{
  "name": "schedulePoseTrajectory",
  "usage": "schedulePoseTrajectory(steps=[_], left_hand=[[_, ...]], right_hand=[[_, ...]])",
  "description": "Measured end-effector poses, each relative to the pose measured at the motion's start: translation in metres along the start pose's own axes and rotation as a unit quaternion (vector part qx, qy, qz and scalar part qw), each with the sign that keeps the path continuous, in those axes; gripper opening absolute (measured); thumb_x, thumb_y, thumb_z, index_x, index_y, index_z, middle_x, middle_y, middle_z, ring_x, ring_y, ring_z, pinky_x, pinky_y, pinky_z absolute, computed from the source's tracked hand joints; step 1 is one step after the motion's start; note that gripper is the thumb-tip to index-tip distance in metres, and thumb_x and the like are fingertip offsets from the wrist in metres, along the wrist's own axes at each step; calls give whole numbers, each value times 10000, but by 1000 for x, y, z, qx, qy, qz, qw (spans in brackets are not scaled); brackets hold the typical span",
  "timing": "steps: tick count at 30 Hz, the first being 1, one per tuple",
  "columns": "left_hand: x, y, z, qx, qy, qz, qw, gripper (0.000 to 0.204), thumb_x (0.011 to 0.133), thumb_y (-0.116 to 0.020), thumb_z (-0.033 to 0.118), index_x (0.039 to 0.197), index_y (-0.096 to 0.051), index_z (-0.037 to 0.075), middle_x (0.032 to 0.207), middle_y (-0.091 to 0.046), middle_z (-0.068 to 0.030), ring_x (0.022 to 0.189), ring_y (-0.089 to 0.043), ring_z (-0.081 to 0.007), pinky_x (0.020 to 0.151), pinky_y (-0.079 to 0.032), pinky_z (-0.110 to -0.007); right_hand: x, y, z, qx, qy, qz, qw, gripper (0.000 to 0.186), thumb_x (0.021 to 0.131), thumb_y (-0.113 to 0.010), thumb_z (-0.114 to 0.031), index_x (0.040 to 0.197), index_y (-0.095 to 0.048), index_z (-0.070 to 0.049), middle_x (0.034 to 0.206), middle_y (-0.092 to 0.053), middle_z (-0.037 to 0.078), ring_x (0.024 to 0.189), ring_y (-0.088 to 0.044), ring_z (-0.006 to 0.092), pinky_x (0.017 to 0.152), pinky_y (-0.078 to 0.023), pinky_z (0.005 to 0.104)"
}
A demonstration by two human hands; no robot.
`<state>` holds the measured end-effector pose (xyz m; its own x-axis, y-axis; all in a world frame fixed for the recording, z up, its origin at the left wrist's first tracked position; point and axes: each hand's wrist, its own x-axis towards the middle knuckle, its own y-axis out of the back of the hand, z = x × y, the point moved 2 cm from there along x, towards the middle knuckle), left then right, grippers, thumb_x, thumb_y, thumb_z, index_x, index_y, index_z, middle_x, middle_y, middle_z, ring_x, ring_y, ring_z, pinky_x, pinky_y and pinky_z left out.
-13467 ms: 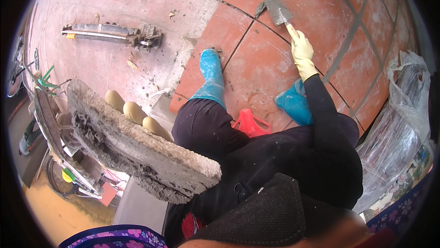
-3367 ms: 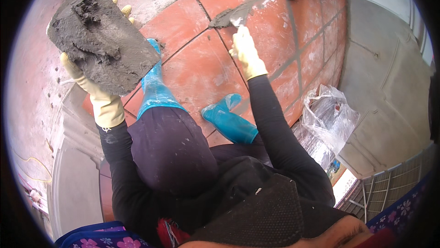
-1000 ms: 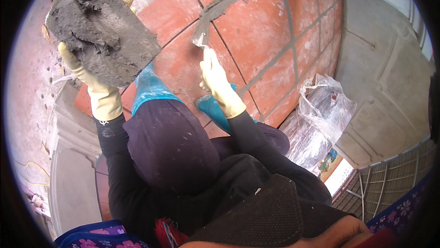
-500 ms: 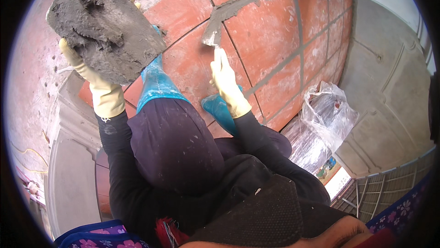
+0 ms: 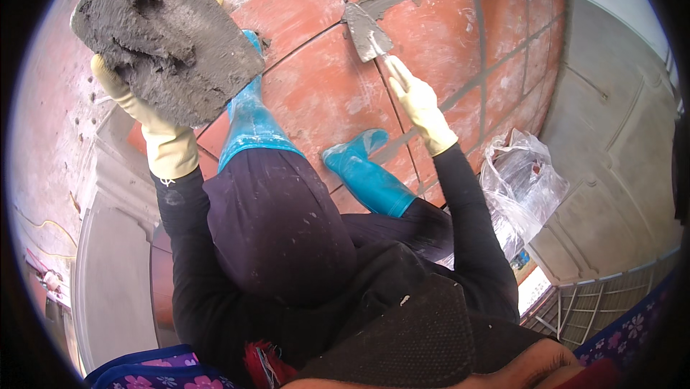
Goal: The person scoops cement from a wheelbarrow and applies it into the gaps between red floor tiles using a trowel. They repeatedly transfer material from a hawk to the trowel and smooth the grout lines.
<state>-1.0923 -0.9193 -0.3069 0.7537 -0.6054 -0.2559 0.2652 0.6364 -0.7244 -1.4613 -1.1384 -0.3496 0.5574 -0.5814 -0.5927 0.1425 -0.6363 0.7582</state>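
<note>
My left hand (image 5: 154, 126), in a cream rubber glove, holds up a flat board (image 5: 162, 37) loaded with wet grey mortar at the upper left. My right hand (image 5: 420, 105), also gloved, grips a small pointed trowel (image 5: 365, 31) whose blade lies on a grey mortar joint between the red floor tiles (image 5: 323, 94). I crouch over the tiles in dark trousers and blue rubber boots (image 5: 251, 123); the second blue boot (image 5: 366, 177) sits just below the trowel hand.
A crumpled clear plastic bag (image 5: 521, 188) lies on the tiles at the right. Grey concrete surfaces (image 5: 611, 137) border the tiled area on the right and a pale concrete ledge (image 5: 108, 267) on the left. A metal grate (image 5: 596, 303) shows at lower right.
My right hand moved the trowel along the grey joints, from the far joint toward the nearer one and up again. The mortar board stayed raised in my left hand.
</note>
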Motion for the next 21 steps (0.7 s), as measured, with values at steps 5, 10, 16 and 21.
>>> schedulePoseTrajectory(steps=[5,10,16,21], left_hand=[[4,-2,-3,-49,-4,-69,996,1187,773,-687,788,1609,-268,58,1589,-357,-287,1440,-411,-467,1239,-324,-571],[5,-1,-2,-96,-12,-126,987,1186,774,-695,776,1611,-262,54,1594,-346,-292,1452,-390,-469,1247,-303,-577],[3,5,-9,-165,-25,-189,968,1186,776,-704,761,1612,-255,50,1599,-332,-299,1467,-365,-472,1256,-278,-583],[-1,6,-11,-228,-37,-246,941,1186,777,-712,749,1613,-250,47,1604,-321,-304,1479,-345,-474,1264,-257,-588]], right_hand=[[-8,-3,36,-102,22,7,994,551,1001,-628,-232,1533,-484,-230,1297,-672,74,1073,-683,317,925,-540,388],[-12,-16,66,-64,123,84,987,576,974,-657,-250,1523,-486,-281,1058,-743,101,852,-711,338,790,-567,440],[-24,-27,111,-92,-13,-24,995,604,993,-637,-192,1559,-431,-245,1270,-680,115,1051,-687,339,879,-550,426],[-39,-62,125,-65,70,87,992,617,994,-645,-253,1563,-409,-295,1062,-727,164,919,-703,369,807,-561,473]])
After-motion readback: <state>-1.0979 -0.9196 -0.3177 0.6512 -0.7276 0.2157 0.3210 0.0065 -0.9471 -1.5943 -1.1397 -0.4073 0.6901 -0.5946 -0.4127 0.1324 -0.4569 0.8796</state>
